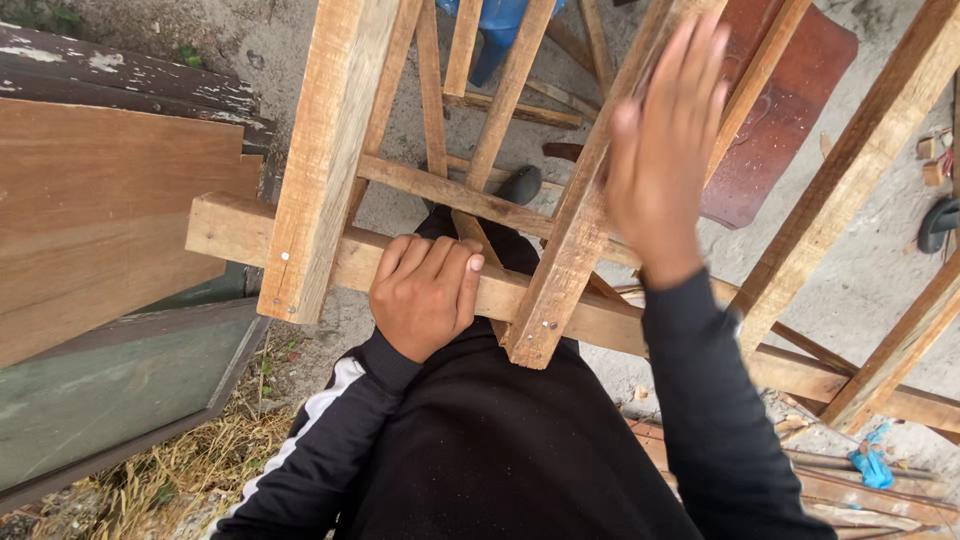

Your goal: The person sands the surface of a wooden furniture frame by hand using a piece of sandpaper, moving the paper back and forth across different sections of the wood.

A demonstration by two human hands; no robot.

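Note:
A rough wooden frame (pixel 320 160) of nailed battens stands in front of me. My left hand (pixel 425 292) is closed around its horizontal crossbar (pixel 240 232), between two slanted uprights. My right hand (pixel 665 150) is raised with flat, spread fingers against or just above the right slanted upright (pixel 575 240); it is blurred and holds nothing. Both arms wear black sleeves, the left with a white stripe.
Brown wooden boards (pixel 100 200) and a green panel (pixel 100 390) lie at left over dry grass. A reddish curved sheet (pixel 780 110) lies on the concrete at upper right. More battens (pixel 860 160) cross at right. A dark shoe (pixel 520 185) shows below the frame.

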